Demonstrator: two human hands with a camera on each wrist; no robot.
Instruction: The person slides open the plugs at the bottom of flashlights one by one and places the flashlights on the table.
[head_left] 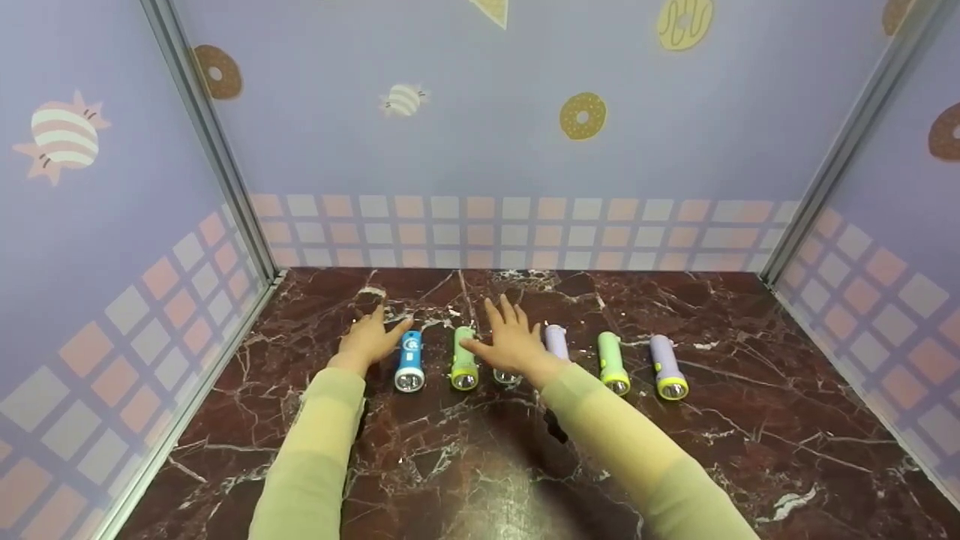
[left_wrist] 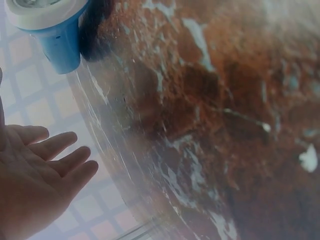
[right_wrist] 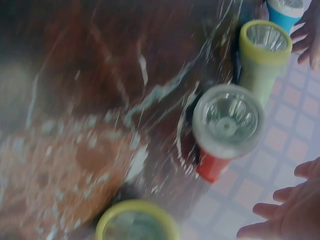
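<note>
You have six flashlights standing apart in a row across the desk (head_left: 435, 457), lying with their lenses toward you. From left to right come a blue flashlight (head_left: 410, 364), a green flashlight (head_left: 464, 358), a grey-rimmed flashlight (head_left: 507, 377) with a red body (right_wrist: 214, 166), a purple flashlight (head_left: 556, 342), another green flashlight (head_left: 612, 358) and another purple flashlight (head_left: 667, 367). Your left grip (head_left: 367, 339) is empty, fingers extended, just left of the blue one. Your right grip (head_left: 516, 341) is empty too, fingers spread, over the grey-rimmed one and apart from it. You seem to be at a reaching step; any pick-up calls for lowering a grip and curling its fingers round a barrel. The desk is dark red, white-veined and glossy, catching a glare near you. Pale purple walls (head_left: 480, 150) with checks, doughnuts and sweets enclose it, with metal posts (head_left: 220, 150) at the far corners.
</note>
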